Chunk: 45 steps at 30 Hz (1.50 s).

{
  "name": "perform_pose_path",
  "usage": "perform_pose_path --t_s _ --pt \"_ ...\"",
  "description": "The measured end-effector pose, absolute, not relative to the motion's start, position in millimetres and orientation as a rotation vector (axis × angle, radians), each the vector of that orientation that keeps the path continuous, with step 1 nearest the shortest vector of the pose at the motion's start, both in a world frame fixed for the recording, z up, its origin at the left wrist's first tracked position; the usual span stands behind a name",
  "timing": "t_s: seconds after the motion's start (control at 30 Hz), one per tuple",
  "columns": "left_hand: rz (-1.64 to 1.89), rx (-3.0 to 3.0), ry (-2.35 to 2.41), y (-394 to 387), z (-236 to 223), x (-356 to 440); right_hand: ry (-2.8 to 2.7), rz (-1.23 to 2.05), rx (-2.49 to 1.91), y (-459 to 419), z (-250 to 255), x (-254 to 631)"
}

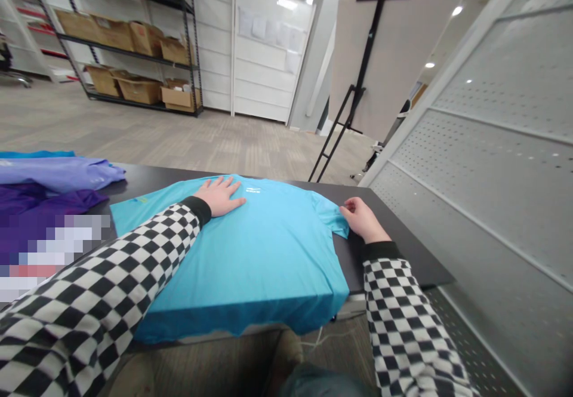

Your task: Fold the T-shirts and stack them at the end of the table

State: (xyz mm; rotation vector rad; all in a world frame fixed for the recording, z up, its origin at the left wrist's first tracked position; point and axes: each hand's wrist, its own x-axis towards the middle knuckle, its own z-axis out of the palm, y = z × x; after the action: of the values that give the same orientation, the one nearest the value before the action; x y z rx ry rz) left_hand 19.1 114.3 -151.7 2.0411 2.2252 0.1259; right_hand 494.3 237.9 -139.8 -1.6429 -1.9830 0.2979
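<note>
A light blue T-shirt (250, 248) lies spread flat on a black table (394, 254), its lower part hanging over the near edge. My left hand (220, 197) rests palm down on the shirt near the collar end, fingers apart. At the far right of the shirt, my right hand (362, 219) pinches the short sleeve (332, 215) between its fingers. Both forearms wear a black-and-white checkered sleeve with black cuffs, and the left one covers part of the shirt.
Folded purple and violet garments (54, 173) lie on the table's left side, beside a pixelated patch. A white easel board (380, 51) stands beyond the table, and a perforated grey panel (483, 176) runs along the right. Shelves of cardboard boxes (129, 45) stand at the back.
</note>
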Motion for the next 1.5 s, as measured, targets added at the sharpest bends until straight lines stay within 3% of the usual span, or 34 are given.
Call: perform_pose_path --t_s 0.1,0.17,0.4,0.6,0.83,1.2,1.33,1.5 --pt "0.155 2.068 2.228 111.6 -146.1 20.6 -2.117 -0.067 -1.495 220.0 -132.7 454.5" --pt "0.228 2.108 2.265 110.3 -142.5 19.2 -2.280 -0.129 -1.296 205.6 -131.0 423.5" --pt "0.117 1.952 2.321 110.8 -149.3 0.3 -2.754 0.231 -1.387 198.2 -144.4 377.1" --pt "0.119 1.923 2.304 108.5 -148.3 1.1 -2.656 0.222 -1.461 210.8 -144.6 391.1" --pt "0.261 2.134 2.296 108.4 -138.7 13.4 -2.448 -0.067 -1.460 243.9 -133.6 392.4" --pt "0.101 2.121 2.101 113.3 -147.3 11.5 -2.603 0.269 -1.463 257.2 -152.6 391.9" --pt "0.006 2.070 2.110 131.3 -124.8 18.0 -2.647 0.269 -1.513 249.0 -146.3 387.0" --pt "-0.113 2.089 2.225 174.0 -83.9 83.1 -2.565 0.139 -1.459 240.1 -141.0 384.1"
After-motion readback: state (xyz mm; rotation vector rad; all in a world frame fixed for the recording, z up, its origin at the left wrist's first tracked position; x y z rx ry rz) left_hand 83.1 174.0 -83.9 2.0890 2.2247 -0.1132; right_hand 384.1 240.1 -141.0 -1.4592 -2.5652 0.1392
